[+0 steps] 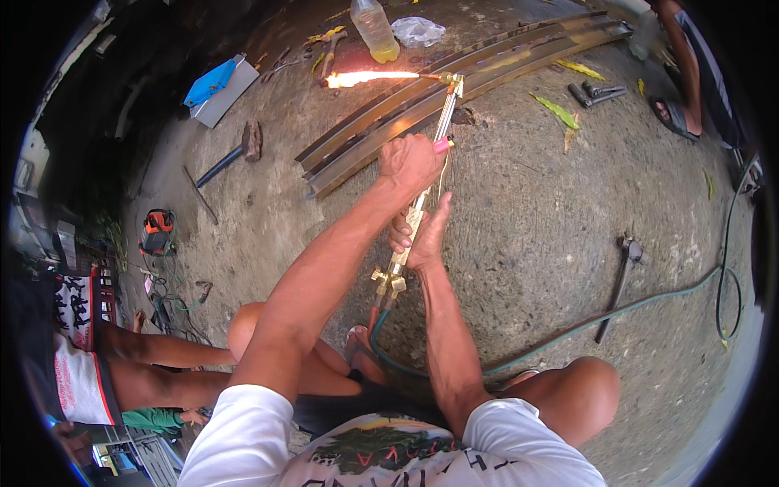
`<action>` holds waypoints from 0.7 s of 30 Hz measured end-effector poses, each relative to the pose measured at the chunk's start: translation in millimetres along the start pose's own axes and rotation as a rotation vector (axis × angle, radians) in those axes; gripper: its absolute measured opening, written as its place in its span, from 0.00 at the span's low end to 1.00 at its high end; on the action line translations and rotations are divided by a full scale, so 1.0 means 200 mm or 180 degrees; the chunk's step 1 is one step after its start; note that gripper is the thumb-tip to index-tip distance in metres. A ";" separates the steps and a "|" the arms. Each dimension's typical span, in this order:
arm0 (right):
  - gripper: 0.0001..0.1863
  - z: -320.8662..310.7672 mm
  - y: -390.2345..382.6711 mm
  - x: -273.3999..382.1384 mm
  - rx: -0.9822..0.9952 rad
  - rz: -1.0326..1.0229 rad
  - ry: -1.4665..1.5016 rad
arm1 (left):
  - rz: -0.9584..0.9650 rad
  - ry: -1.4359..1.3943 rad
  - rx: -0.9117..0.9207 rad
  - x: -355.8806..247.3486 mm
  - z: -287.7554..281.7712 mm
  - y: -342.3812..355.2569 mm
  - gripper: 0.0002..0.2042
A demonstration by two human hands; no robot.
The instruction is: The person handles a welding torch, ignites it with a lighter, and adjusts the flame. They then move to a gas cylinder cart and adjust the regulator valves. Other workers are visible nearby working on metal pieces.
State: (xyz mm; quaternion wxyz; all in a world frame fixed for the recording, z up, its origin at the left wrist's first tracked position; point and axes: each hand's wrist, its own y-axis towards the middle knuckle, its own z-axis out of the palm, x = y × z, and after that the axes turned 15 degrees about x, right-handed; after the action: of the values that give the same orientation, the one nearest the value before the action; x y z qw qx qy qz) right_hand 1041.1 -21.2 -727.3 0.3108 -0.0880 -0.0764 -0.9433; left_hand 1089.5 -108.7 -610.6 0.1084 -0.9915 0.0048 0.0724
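Observation:
A brass and silver cutting torch (415, 217) slants up and away in front of me, its head bent to the left with a long bright flame (369, 78) coming off it. My right hand (425, 237) is closed around the torch's handle, thumb stretched along its side. Farther up, my left hand (412, 166) is closed in front of the torch tubes. A small pink lighter (442, 145) sticks out of it. Whether these fingers also grip the tubes is hidden. The flame passes above the far-left part of several rusty steel angle bars (389, 150) on the concrete.
A bottle of yellowish liquid (375, 32) stands beyond the flame. A sledgehammer (235, 154) lies left, another hammer (623, 280) right. The green hose (600, 315) curves right from the torch. People's legs show at left (162, 381) and far right (690, 73). An orange-black machine (157, 232) sits left.

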 end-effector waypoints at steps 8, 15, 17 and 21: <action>0.46 0.00 0.03 -0.02 0.0037 0.0056 0.0113 | 0.0521 0.0324 0.0137 0.09 0.00 -0.05 0.17; 0.46 0.01 0.03 -0.05 0.0175 0.0073 0.0086 | 0.0615 0.0281 0.0171 0.15 0.01 -0.03 0.13; 0.46 0.01 0.03 -0.05 0.0190 0.0066 0.0082 | 0.0643 0.0296 0.0184 0.15 0.00 -0.04 0.13; 0.46 0.03 0.03 -0.05 0.0064 0.0101 0.0115 | 0.0718 0.0297 0.0182 0.18 0.00 -0.04 0.12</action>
State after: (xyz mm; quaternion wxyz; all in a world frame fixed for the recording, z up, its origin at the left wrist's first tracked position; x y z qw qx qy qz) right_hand 1053.4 -18.7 -723.7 0.3280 -0.0690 -0.0788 -0.9389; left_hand 1124.6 -101.4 -615.1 0.1274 -0.9834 0.1234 0.0377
